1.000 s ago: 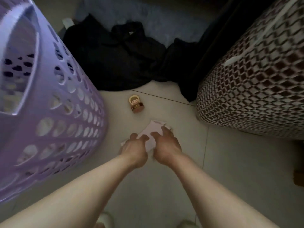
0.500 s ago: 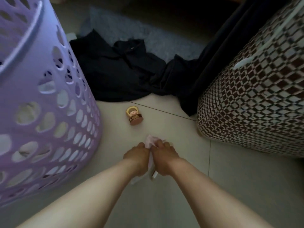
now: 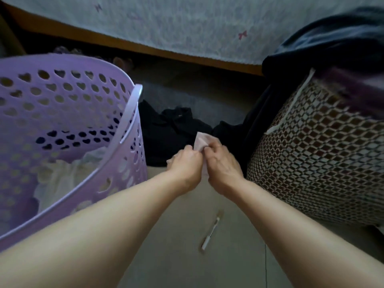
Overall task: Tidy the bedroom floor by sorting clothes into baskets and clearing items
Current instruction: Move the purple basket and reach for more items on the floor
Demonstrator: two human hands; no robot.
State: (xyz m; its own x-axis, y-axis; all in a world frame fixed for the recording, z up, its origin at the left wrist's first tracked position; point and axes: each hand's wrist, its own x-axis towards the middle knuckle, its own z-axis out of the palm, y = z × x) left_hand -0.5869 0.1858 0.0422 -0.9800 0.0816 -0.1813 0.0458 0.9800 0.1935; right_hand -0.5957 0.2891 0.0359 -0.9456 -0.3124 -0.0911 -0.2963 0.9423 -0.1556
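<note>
My left hand and my right hand are held close together above the floor, both pinching a small pale pink piece of paper or cloth between them. A purple plastic basket with heart-shaped holes stands at the left, with white clothes inside. A brown and white patterned basket stands at the right. A black garment lies on the floor beyond my hands, between the two baskets.
A white pen lies on the tiled floor under my forearms. Dark clothing is heaped on top of the patterned basket. The bed with a pale cover and wooden frame runs across the back.
Both hands have lifted the pink piece off the floor and raised it. The view has tilted up, bringing the bed and the inside of the purple basket into sight; the small brown toy is hidden.
</note>
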